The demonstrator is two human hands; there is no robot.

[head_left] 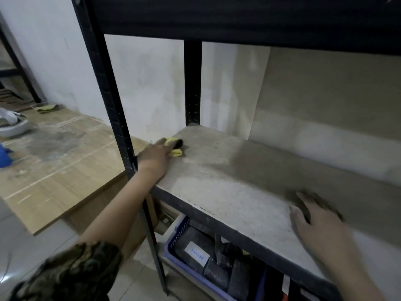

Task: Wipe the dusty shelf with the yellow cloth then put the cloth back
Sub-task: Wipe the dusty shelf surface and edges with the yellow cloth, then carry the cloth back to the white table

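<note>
Looking down from the head camera, you have the yellow cloth (173,146) bunched under your left hand (155,156) at the far left corner of the shelf (227,192), just beside the black upright (115,118). Your fingers curl over the cloth and pin it to the board. The shelf's long axis runs away to your right, so the unwiped stretch lies rightward of the cloth. Your right hand (314,222) rests flat near the front edge, fingers spread and holding nothing, well apart from the cloth, and looks to lie in the wiping path.
</note>
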